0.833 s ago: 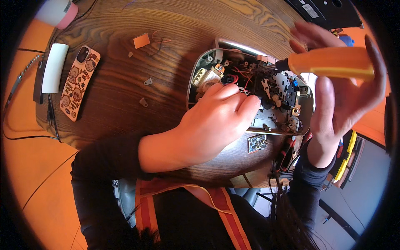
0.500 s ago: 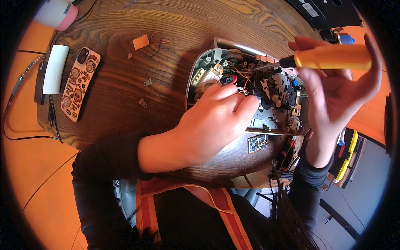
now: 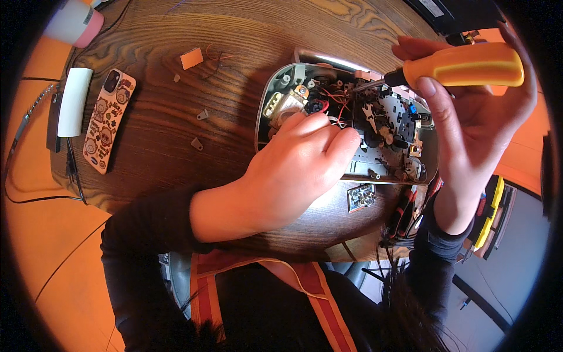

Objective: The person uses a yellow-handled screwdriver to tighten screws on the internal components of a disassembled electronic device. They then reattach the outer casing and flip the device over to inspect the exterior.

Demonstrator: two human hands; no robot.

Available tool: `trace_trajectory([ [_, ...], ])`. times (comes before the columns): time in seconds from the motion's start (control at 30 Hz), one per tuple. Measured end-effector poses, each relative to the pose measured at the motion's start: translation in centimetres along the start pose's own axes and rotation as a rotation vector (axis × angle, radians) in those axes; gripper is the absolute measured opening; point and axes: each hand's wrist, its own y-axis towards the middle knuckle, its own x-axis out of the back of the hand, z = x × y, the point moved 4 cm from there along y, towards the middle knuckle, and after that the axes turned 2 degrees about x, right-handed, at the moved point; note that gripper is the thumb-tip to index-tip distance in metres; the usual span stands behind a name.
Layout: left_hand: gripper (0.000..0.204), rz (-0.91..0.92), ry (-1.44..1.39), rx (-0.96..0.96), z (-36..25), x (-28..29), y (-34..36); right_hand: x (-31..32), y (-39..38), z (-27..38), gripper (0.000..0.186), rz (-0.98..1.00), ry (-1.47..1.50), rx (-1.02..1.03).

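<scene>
Right hand [image 3: 476, 126] had since closed onto the yellow screwdriver [image 3: 454, 67], upper right, grasping it. Left hand [image 3: 287, 167] was curled, centre — hold hidden, couldn't tell. Beyond, opened casing [image 3: 366, 169], centre-right — likely screwdriver work inside; next move called for a steady tip.

A black upper garment [image 3: 264, 317] is worn, fitted with long black sleeves [image 3: 141, 246] ending in plain cuffs [image 3: 448, 232], and is overlaid at the front by two red straps [image 3: 328, 299] edged in orange, with long, dark strands of hair [image 3: 399, 293] suspended at the right side.
</scene>
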Motion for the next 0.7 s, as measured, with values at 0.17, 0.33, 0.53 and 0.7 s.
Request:
trace_trajectory([
  [0.17,0.027,0.003,-0.016,-0.007,0.0,0.0,0.0,0.0,-0.6,-0.2,0.076,-0.193,-0.019,0.061],
  [0.33,0.027,-0.008,0.003,-0.021,0.0,-0.1,0.0,2.3,-1.4,-0.4,0.062,-0.413,-0.11,0.11],
  [0.53,0.028,-0.009,-0.015,-0.017,0.1,-0.1,0.0,1.7,-2.2,-1.4,0.064,-0.349,-0.02,0.076],
  [0.7,0.028,-0.008,-0.023,-0.006,0.1,-0.2,0.0,1.1,-2.0,-1.5,0.067,-0.328,-0.043,0.044],
])
